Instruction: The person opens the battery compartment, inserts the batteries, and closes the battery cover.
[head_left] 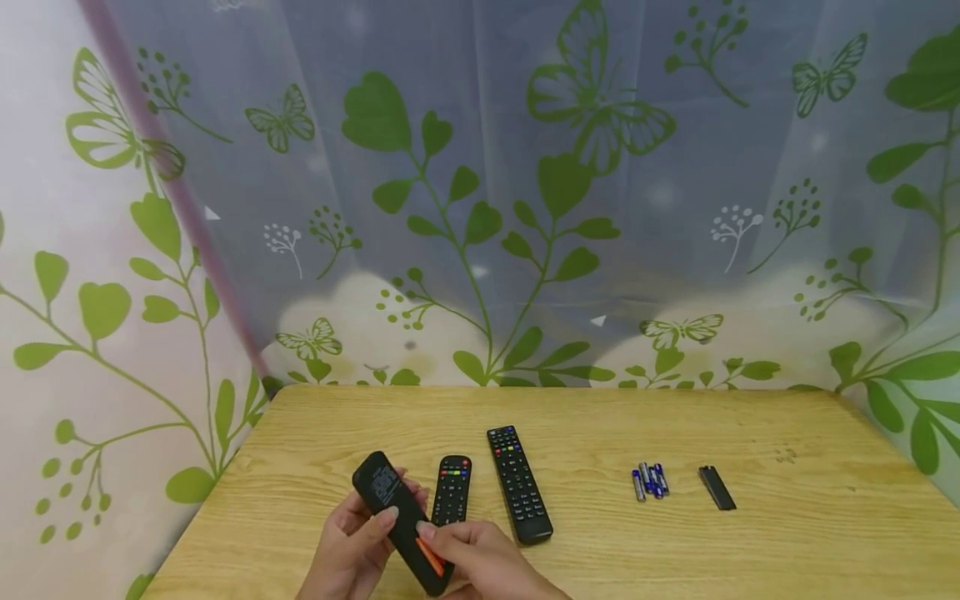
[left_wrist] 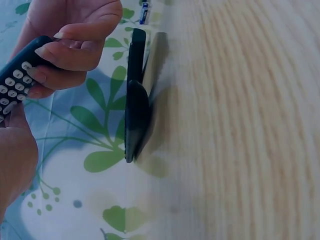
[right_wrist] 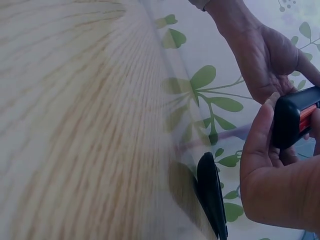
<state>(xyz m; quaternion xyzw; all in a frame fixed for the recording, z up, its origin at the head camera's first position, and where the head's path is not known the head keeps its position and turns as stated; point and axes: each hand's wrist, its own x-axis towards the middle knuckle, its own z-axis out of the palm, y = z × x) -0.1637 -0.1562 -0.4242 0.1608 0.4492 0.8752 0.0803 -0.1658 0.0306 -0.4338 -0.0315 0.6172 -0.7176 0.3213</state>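
Wood (head_left: 322,425) stretches behind held remote (head_left: 404,522) to back edge (head_left: 555,390).

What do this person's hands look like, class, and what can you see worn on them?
The left hand and right hand are bare, with no gloves or rings in view. Some nails reach past the fingertips. A greyish edge shows on the left forearm; sleeve or band, I can't tell.
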